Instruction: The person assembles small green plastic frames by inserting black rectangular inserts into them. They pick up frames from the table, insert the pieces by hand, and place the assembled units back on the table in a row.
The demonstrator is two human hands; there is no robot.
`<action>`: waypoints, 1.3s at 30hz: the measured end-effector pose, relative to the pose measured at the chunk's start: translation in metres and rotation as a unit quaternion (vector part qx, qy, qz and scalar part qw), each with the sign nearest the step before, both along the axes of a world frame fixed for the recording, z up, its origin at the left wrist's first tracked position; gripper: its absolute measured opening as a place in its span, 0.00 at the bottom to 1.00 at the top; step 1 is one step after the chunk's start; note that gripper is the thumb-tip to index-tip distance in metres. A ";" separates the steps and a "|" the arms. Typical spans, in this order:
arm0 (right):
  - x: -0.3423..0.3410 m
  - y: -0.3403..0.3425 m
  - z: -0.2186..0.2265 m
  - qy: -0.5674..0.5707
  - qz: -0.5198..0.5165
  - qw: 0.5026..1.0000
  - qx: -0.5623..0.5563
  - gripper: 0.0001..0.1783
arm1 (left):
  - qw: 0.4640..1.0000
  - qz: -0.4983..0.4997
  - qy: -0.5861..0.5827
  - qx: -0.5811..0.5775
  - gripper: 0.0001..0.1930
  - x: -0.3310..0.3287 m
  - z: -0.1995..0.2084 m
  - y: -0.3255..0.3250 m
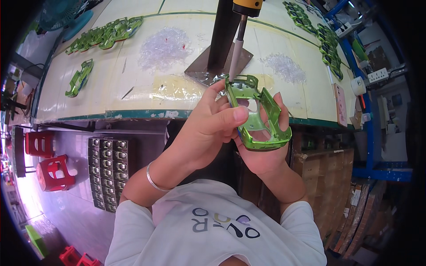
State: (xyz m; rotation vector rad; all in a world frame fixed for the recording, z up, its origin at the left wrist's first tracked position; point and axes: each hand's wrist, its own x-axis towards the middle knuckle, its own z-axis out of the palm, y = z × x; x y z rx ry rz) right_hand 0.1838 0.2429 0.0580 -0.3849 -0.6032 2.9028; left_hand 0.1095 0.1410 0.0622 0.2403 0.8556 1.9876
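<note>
A shiny green plastic frame (255,120), shaped like a toy car body shell with open windows, is held tilted between both my hands. My left hand (213,119) grips its left side, thumb lying on top and fingers curled beneath. From below and the right, my right hand (268,155) cups the frame, with fingers up along its right side. A yellow-and-black powered driver (247,6) hangs above, its pale sleeved tip (236,60) reaching the frame's far left corner. Whether tip and frame touch, I cannot tell.
The driver's post rises from a metal base plate (199,71) on the pale table. Piles of small clear plastic pieces (164,48) (284,66) lie either side. More green frames (106,34) line the far left; others (329,51) line the right, near a pink phone (340,104).
</note>
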 end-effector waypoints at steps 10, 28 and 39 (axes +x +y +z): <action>-0.014 0.011 -0.025 0.043 0.101 0.994 0.027 0.26 | 0.994 0.052 0.094 -0.003 0.54 0.007 -0.018 -0.006; -0.025 0.040 -0.036 0.162 0.247 0.935 -0.197 0.34 | 0.982 0.023 0.173 0.069 0.65 0.018 -0.022 -0.018; -0.028 0.049 -0.038 0.205 0.297 0.907 -0.218 0.35 | 0.981 0.006 0.167 0.097 0.65 0.019 -0.018 -0.017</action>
